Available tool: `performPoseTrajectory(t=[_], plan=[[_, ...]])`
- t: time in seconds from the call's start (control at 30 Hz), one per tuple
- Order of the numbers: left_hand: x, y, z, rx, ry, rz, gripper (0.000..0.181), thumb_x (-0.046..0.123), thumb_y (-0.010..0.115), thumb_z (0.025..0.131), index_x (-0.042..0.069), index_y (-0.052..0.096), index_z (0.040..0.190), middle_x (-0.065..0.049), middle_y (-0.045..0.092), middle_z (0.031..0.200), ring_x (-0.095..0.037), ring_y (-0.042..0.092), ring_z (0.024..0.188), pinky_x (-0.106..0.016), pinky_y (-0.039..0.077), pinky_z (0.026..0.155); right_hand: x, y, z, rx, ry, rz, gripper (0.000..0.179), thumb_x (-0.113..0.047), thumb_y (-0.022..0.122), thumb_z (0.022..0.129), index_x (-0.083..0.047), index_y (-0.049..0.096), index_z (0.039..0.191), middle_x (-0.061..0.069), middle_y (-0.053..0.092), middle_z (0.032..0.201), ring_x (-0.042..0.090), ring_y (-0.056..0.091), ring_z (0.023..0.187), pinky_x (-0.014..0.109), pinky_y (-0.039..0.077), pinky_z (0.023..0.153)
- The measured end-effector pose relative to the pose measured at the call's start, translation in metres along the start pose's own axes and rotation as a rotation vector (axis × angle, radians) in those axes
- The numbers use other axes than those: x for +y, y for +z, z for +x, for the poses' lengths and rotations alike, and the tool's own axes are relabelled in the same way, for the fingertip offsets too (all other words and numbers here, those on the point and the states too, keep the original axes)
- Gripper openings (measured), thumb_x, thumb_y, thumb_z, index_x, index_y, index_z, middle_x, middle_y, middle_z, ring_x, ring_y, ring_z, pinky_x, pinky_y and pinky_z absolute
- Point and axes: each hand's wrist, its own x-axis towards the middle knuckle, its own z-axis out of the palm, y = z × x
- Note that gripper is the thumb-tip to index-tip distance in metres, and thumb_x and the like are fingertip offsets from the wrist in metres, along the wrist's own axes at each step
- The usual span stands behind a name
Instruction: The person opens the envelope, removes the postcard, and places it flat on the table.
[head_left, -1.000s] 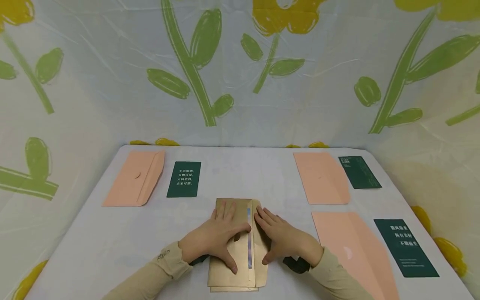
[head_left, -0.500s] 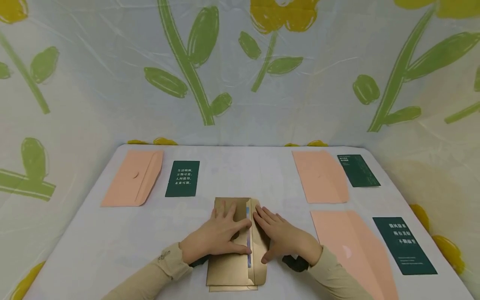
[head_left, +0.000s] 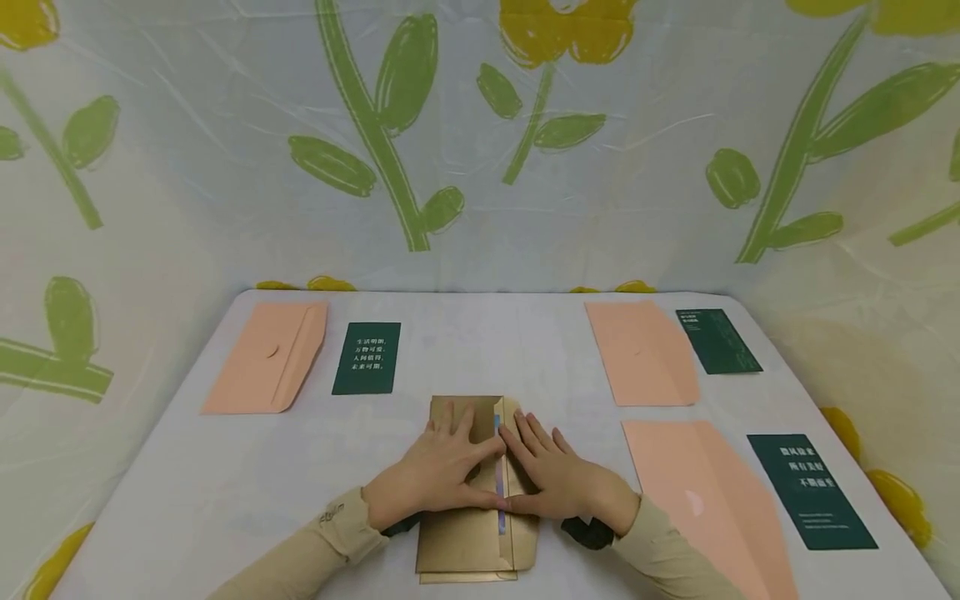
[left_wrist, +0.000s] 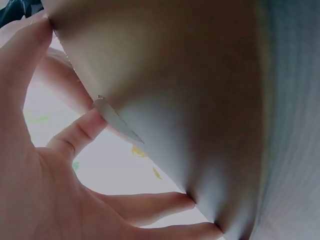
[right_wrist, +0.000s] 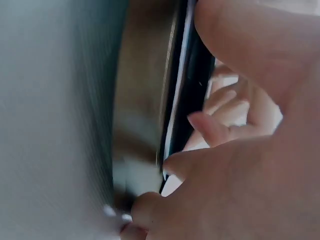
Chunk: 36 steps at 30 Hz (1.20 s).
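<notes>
A gold envelope (head_left: pixel 457 546) lies on the white table in front of me, its long flap (head_left: pixel 525 546) folded out to the right. Beside the flap's crease runs a blue-purple strip (head_left: pixel 502 523). My left hand (head_left: pixel 435 475) presses the envelope's body with spread fingers, its thumb and forefinger reaching the strip. Across the flap rests my right hand (head_left: pixel 566 483), fingers straight, with its fingertips and thumb at the crease beside the left hand. A half-moon notch (left_wrist: pixel 117 120) shows near the left fingers in the left wrist view. Another gold edge (head_left: pixel 468 577) sticks out underneath.
A pink envelope (head_left: pixel 266 358) and a green card (head_left: pixel 367 358) lie at the back left. On the right are two more pink envelopes, one far (head_left: pixel 641 354) and one near (head_left: pixel 693 475), beside two green cards, one far (head_left: pixel 720 342) and one near (head_left: pixel 812 492).
My right hand has slid left across the flap until its thumb meets the left thumb. Earlier, the left thumb moved up and right to the strip. The envelope has hardly moved.
</notes>
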Motion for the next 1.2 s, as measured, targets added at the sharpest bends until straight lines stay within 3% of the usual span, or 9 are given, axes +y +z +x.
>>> performPoseTrajectory(t=[0.37, 0.6, 0.9, 1.2], plan=[[0.000, 0.001, 0.001, 0.021, 0.010, -0.031, 0.074, 0.079, 0.055, 0.081, 0.034, 0.046, 0.138, -0.033, 0.031, 0.152, -0.064, 0.026, 0.134, -0.071, 0.042, 0.091, -0.009, 0.012, -0.002, 0.086, 0.030, -0.123, 0.084, -0.056, 0.062, 0.092, -0.009, 0.033, 0.155, 0.030, 0.002, 0.161, 0.046, 0.004, 0.148, 0.067, 0.017, 0.111], [0.001, 0.002, 0.000, 0.026, 0.008, -0.030, 0.074, 0.080, 0.056, 0.079, 0.037, 0.046, 0.138, -0.032, 0.031, 0.151, -0.063, 0.025, 0.135, -0.070, 0.042, 0.092, -0.011, 0.016, -0.001, 0.126, 0.078, -0.115, 0.086, -0.057, 0.067, 0.088, -0.013, 0.035, 0.155, 0.034, 0.005, 0.159, 0.048, 0.006, 0.147, 0.068, 0.018, 0.110], [-0.001, 0.001, 0.000, 0.019, 0.009, -0.040, 0.076, 0.080, 0.056, 0.078, 0.038, 0.045, 0.140, -0.031, 0.030, 0.153, -0.062, 0.026, 0.135, -0.070, 0.042, 0.092, -0.011, 0.018, -0.001, 0.172, 0.080, -0.153, 0.087, -0.059, 0.068, 0.086, -0.012, 0.038, 0.152, 0.035, 0.011, 0.158, 0.049, 0.012, 0.146, 0.070, 0.022, 0.107], [0.000, 0.000, 0.000, 0.026, 0.012, -0.059, 0.075, 0.079, 0.058, 0.077, 0.040, 0.044, 0.139, -0.032, 0.031, 0.152, -0.064, 0.025, 0.135, -0.072, 0.041, 0.091, -0.013, 0.016, -0.003, 0.146, 0.107, -0.128, 0.088, -0.059, 0.067, 0.087, -0.013, 0.033, 0.154, 0.034, 0.006, 0.159, 0.047, 0.008, 0.148, 0.068, 0.021, 0.110]])
